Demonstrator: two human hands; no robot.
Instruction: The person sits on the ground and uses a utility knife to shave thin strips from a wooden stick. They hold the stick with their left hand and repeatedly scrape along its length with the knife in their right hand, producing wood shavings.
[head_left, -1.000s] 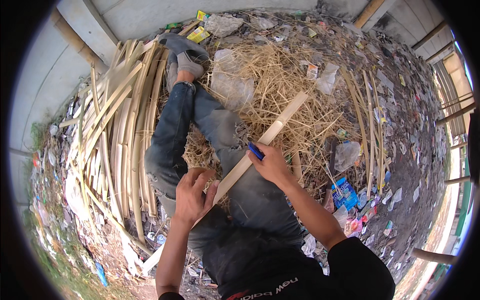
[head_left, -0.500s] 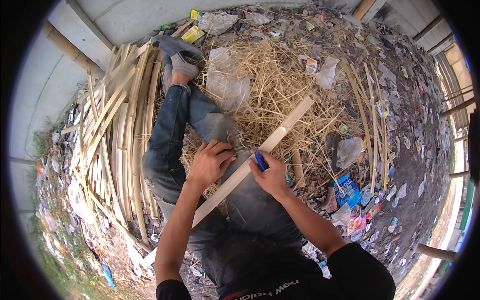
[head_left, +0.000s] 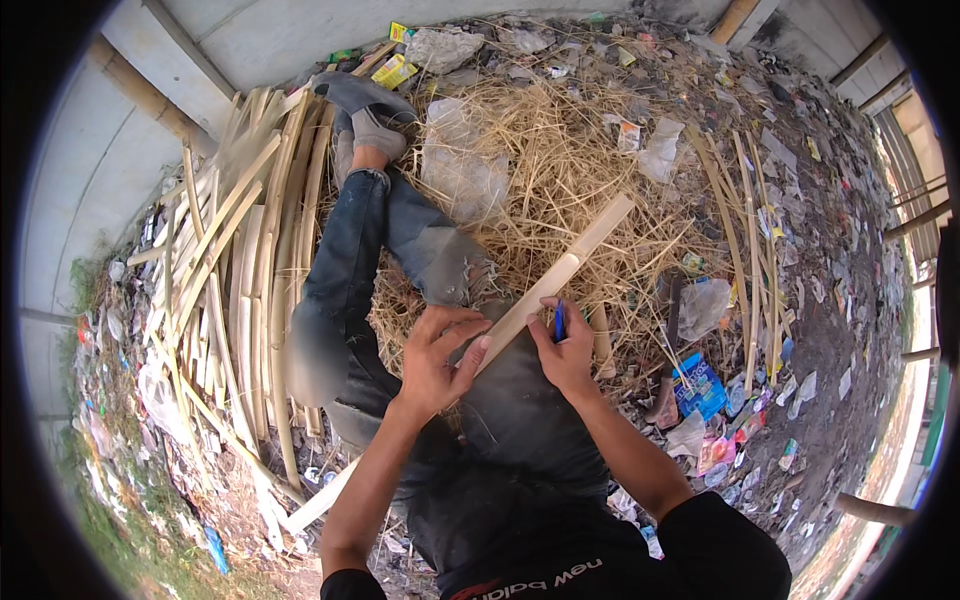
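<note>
A long split bamboo strip (head_left: pixel 530 301) lies slantwise across my jeans-clad thigh, its far end over the straw and its near part passing beneath my left forearm. My left hand (head_left: pixel 436 358) is at the strip's left edge, fingers and thumb apart, the thumb reaching onto the strip. My right hand (head_left: pixel 566 356) holds a blue pen (head_left: pixel 559 320) against the palm side, and its fingertips touch the strip's right edge. A node shows as a ridge on the strip beyond both hands.
Many split bamboo strips (head_left: pixel 262 290) lie piled at my left, beside a grey wall. Dry straw shavings (head_left: pixel 560 130) cover the ground ahead. On the right lie a few more strips (head_left: pixel 749 260), a large blade (head_left: pixel 664 390), a blue packet (head_left: pixel 698 388) and scattered litter.
My left hand has come nearer along the strip and its thumb has spread out. My right hand has moved slightly right, and the pen has tilted from across the strip to upright beside it.
</note>
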